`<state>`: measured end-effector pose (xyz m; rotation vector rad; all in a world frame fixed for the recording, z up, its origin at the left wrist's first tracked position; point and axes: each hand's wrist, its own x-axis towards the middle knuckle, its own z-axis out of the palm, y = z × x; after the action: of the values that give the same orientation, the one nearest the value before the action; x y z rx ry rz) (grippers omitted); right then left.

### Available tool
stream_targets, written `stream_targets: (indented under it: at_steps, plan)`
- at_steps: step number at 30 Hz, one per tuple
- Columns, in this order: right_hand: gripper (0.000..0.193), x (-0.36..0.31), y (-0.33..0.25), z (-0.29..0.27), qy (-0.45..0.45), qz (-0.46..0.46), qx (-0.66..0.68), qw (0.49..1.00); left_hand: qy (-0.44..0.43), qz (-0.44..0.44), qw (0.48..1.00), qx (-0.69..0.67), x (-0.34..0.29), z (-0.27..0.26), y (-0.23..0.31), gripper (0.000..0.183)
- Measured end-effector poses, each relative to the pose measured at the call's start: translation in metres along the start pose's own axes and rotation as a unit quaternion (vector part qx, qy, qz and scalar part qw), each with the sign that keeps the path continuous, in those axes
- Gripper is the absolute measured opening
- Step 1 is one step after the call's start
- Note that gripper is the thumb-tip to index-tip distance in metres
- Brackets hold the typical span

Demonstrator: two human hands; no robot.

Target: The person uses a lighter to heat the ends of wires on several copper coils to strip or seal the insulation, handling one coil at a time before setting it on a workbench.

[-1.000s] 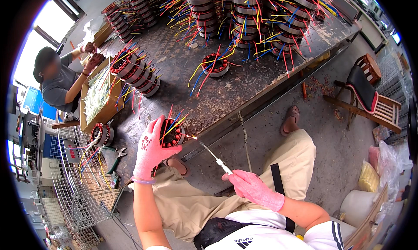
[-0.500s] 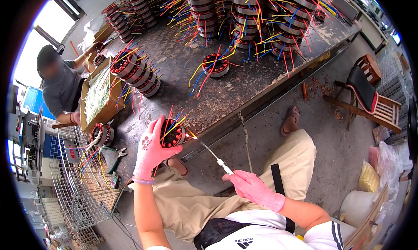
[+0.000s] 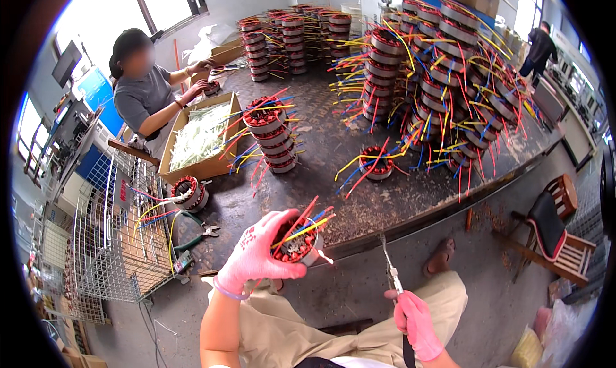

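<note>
My left hand (image 3: 260,249), in a pink glove, grips a motor stator (image 3: 296,251) with red windings above the table's front edge. Red, blue and yellow leads rise from the stator, and a short pink-white lead end sticks out at its right side. My right hand (image 3: 416,320), also gloved in pink, is closed around the handle of a slim torch (image 3: 394,275) with a thin metal nozzle. The torch points up toward the table edge, apart from the stator. No flame shows at its tip.
The dark worktable (image 3: 314,153) carries stator stacks (image 3: 385,73), a nearer stack (image 3: 273,137) and a single stator (image 3: 375,166). At left are another stator (image 3: 189,195), pliers (image 3: 199,236), a carton of pale sleeves (image 3: 202,137) and a wire basket (image 3: 122,239). A co-worker (image 3: 144,92) handles a stator; a chair (image 3: 548,233) stands right.
The torch has moved right, away from the stator; a small bright flame glowed between them before. My left hand still holds the stator, now turned somewhat. The head view has shifted upward.
</note>
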<state>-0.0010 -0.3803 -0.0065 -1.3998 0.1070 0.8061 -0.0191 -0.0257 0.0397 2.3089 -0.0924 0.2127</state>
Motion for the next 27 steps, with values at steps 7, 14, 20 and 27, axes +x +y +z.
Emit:
stream_targets:
  at_steps: [7, 14, 20, 27]
  plan:
    - [0.040, -0.004, -0.010, 0.003, 0.019, -0.026, -0.007, 0.999, 0.026, 0.037, 0.999, 0.023, -0.003, -0.010, 0.020, 0.097]
    - [0.037, 0.001, -0.004, 0.009, -0.042, 0.014, -0.005, 0.999, -0.039, 0.026, 0.991, 0.125, 0.007, -0.004, -0.029, 0.099]
    - [0.034, 0.010, 0.008, 0.018, -0.108, 0.059, -0.014, 0.992, -0.093, 0.040, 0.978, 0.183, 0.010, 0.006, -0.046, 0.101]
    - [0.035, 0.013, 0.018, 0.022, -0.121, 0.086, 0.005, 0.989, -0.053, 0.005, 0.977, 0.209, 0.006, 0.015, -0.040, 0.096]
